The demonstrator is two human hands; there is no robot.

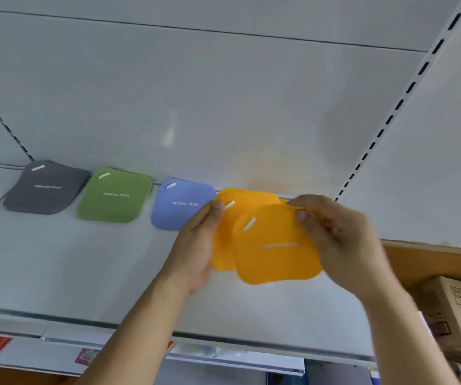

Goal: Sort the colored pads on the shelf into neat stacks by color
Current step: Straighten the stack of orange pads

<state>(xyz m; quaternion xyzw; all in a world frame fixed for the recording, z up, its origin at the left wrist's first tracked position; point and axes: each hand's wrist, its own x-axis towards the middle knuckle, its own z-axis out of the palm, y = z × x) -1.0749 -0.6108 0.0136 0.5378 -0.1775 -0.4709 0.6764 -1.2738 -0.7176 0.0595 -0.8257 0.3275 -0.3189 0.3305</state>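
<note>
Head view: left hand [196, 245] pinches rear orange pad [223, 245] at its left edge; right hand [340, 240] pinches front orange pad [276, 251] at its top-right corner; both overlap above the shelf [85, 273].

A pale grey metal shelf [57, 268] runs across the frame, its back panel plain and its slotted uprights rising on either side. Along the rear edge sit three squarish stacks of pads in a row — a dark grey stack [46, 188] at the left, a green stack [115, 194] just beside it, then a blue stack [180, 204]. Each top pad carries white lettering and a pale slot in one corner — none of the stacks touch.
</note>
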